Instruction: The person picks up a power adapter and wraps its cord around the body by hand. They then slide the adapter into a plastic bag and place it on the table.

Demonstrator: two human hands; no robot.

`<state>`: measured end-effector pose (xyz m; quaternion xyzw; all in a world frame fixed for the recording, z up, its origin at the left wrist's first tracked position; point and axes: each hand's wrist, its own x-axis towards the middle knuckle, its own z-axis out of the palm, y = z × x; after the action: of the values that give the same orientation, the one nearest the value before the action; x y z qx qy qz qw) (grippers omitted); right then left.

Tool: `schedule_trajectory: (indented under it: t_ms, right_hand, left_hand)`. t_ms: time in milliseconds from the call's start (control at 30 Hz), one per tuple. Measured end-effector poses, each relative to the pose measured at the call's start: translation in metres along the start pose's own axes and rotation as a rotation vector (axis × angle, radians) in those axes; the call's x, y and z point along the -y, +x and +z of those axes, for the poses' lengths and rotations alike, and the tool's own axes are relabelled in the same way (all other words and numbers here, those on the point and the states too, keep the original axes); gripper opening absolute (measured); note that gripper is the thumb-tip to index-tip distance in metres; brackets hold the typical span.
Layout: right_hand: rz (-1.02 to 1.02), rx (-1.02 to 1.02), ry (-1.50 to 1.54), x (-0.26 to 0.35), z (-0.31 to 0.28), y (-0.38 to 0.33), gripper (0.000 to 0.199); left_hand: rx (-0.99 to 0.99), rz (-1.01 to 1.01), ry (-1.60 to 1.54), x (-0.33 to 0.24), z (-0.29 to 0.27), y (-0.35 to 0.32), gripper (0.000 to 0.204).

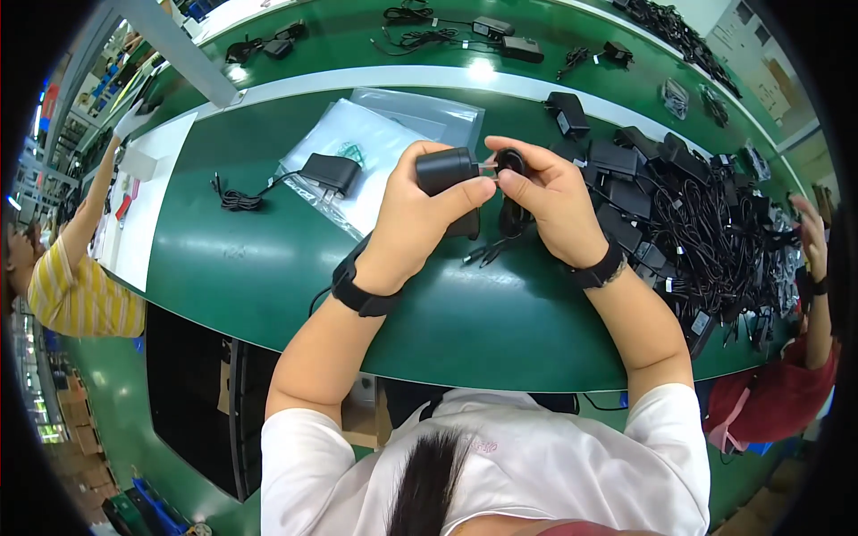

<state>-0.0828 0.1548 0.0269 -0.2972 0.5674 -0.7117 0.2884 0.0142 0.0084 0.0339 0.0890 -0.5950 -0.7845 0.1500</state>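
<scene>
Above the green table, my left hand (420,201) is closed around a black power adapter (444,170) whose metal prongs point to the right. My right hand (559,201) pinches a bundled black cable (511,210) close beside those prongs; its loose ends hang toward the tabletop. Whether the cable belongs to that adapter is hidden by my fingers. Left of my hands, another black adapter (331,172) lies on a stack of clear plastic bags (357,125), with its coiled cord (239,200) resting on the table.
A large heap of black adapters and cords (697,214) covers the table's right side. More adapters (508,45) lie on the green surface beyond a white ledge (357,79). One person in a striped shirt (85,286) is at the left, another in dark red (769,393) at the right.
</scene>
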Motion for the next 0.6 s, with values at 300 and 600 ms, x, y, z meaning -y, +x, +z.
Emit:
schedule_trajectory:
  t_ms: [300, 600]
  right_hand:
    - [-0.16, 0.13, -0.223, -0.003, 0.005, -0.006, 0.048]
    - [-0.518, 0.159, -0.627, -0.01, 0.015, -0.01, 0.06]
  left_hand:
    - [-0.031, 0.028, 0.168, 0.003, 0.007, -0.003, 0.041]
    - [-0.038, 0.056, 0.219, 0.004, 0.004, -0.005, 0.042]
